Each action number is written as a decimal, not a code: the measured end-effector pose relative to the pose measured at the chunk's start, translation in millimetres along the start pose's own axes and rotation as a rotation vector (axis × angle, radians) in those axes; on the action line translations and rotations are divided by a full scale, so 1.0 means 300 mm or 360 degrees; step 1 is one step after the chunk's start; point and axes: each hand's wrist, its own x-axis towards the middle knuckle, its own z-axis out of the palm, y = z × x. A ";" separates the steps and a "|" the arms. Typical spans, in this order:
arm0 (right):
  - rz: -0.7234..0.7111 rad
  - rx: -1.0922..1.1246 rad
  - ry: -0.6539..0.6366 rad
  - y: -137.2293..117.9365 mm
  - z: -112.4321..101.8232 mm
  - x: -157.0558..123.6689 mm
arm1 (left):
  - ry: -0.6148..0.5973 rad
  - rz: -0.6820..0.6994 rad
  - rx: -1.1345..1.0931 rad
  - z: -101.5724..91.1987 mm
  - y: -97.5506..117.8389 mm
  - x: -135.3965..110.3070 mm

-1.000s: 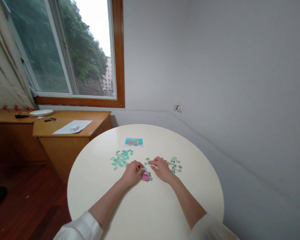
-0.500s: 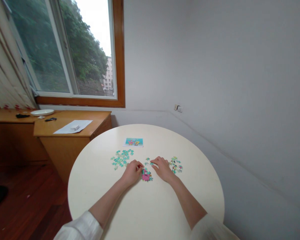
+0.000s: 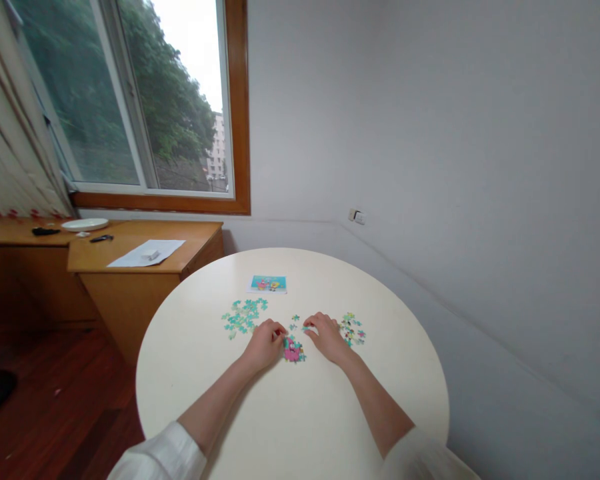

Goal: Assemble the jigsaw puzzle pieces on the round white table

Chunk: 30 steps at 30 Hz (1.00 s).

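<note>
A joined cluster of jigsaw puzzle pieces (image 3: pixel 293 350), with a pink figure on it, lies on the table between my hands. My left hand (image 3: pixel 266 343) is closed at the cluster's upper left edge, thumb and forefinger together; whatever they pinch is hidden. My right hand (image 3: pixel 326 335) pinches a small teal puzzle piece (image 3: pixel 307 327) just above and right of the cluster. A couple of loose pieces (image 3: pixel 295 318) lie between the two hands. Beyond them rests a picture card (image 3: pixel 269 284) showing pink and yellow cartoon figures on teal.
Many teal pieces (image 3: pixel 244 316) are spread left of my left hand. A second pile of yellow and mixed pieces (image 3: pixel 351 328) lies beside my right hand. The round white table (image 3: pixel 200 387) borders a wooden desk (image 3: pixel 130 283) at left and the wall behind.
My right hand's fingertips have drawn slightly right and curled in around the teal piece. My left hand and the joined cluster stay about where they were.
</note>
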 end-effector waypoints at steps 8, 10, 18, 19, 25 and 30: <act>-0.0028 0.0071 0.0058 -0.003 -0.003 -0.005 | 0.0020 0.0019 -0.0016 -0.001 -0.001 -0.003; -0.0029 0.0081 0.0061 -0.005 -0.006 -0.006 | 0.0021 0.0022 -0.0021 -0.001 -0.003 -0.003; -0.0005 0.0174 0.0053 -0.019 -0.021 -0.004 | 0.0018 0.0034 -0.0019 -0.003 -0.004 -0.003; -0.0002 0.0197 0.0053 -0.020 -0.022 -0.004 | 0.0011 0.0027 -0.0015 -0.003 -0.002 -0.003; 0.0003 0.0335 0.0086 -0.012 -0.015 0.002 | 0.0004 0.0015 -0.0002 -0.003 0.003 -0.002; 0.0000 0.0351 0.0099 -0.010 -0.010 0.005 | 0.0007 0.0021 -0.0003 -0.003 -0.001 -0.001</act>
